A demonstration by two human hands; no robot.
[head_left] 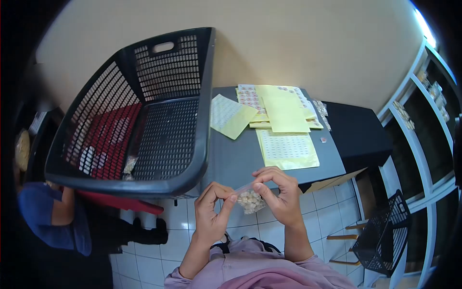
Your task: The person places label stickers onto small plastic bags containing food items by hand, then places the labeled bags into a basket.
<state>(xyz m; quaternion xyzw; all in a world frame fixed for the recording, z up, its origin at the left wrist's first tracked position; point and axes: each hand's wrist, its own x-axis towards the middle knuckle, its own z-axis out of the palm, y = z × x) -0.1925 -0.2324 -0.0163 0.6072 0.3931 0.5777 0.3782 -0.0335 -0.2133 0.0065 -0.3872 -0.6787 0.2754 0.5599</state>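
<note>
Between my hands hangs a small clear zip bag (250, 202) with pale, whitish lumps inside. My left hand (211, 212) pinches its top edge at the left corner, thumb against the fingers. At the other corner my right hand (281, 195) pinches the same edge. The bag is held in front of the table's near edge, above the tiled floor. Just left of it stands a large black plastic basket (168, 185), with a few small bags lying in its bottom corner.
Yellow-backed sticker sheets (288, 111) lie on the grey table (231, 159), beside a small round sticker (323, 139). A person in a blue top (53, 216) is at the left. A black crate (385, 236) rests on a stool at right, near shelves (423, 115).
</note>
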